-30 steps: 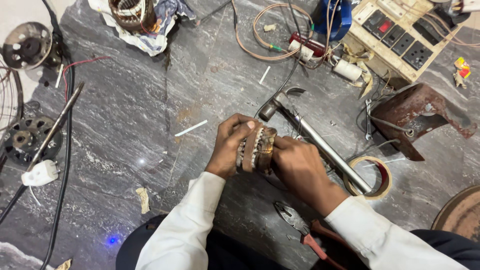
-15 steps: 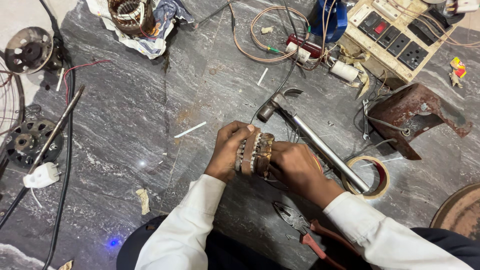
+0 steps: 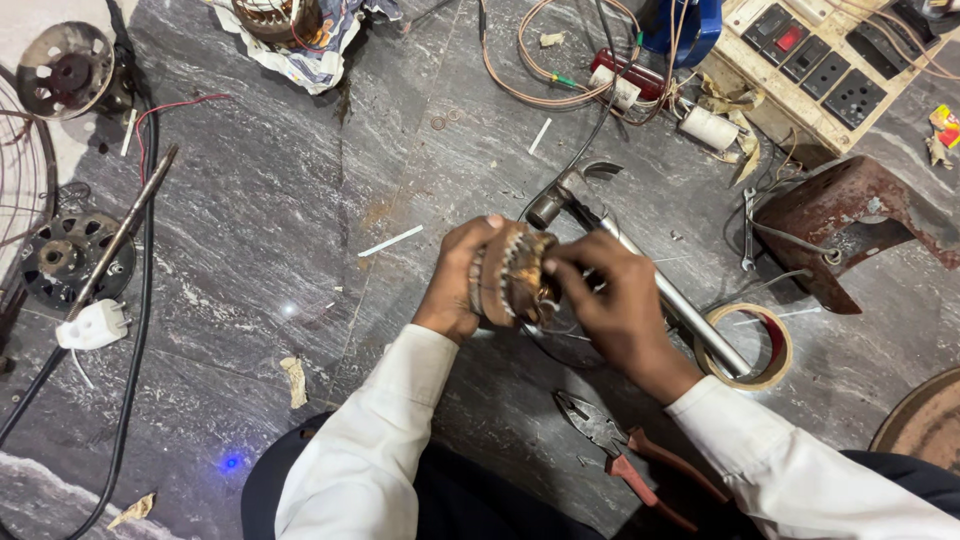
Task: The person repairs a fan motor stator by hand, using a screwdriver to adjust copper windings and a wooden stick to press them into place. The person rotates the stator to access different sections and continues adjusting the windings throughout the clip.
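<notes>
A round motor stator (image 3: 512, 272) with brown copper windings stands on edge above the dark stone floor (image 3: 300, 190). My left hand (image 3: 455, 275) grips its left side, thumb over the top. On its right face rests my right hand (image 3: 615, 300), fingertips pinching at the windings. Both arms wear white sleeves. Behind the stator lies a steel claw hammer (image 3: 640, 270), partly hidden by my right hand.
Red-handled pliers (image 3: 625, 455) lie near my right sleeve, a tape roll (image 3: 745, 345) to the right. A rusty metal bracket (image 3: 850, 220), switch board (image 3: 810, 60), coiled wires (image 3: 560, 60), another wound stator (image 3: 280, 20), fan parts (image 3: 65, 255) and a white plug (image 3: 92, 325) surround the spot.
My right hand's fingers have shifted up onto the stator's right face and now pinch at the windings. The stator has turned slightly in my left hand.
</notes>
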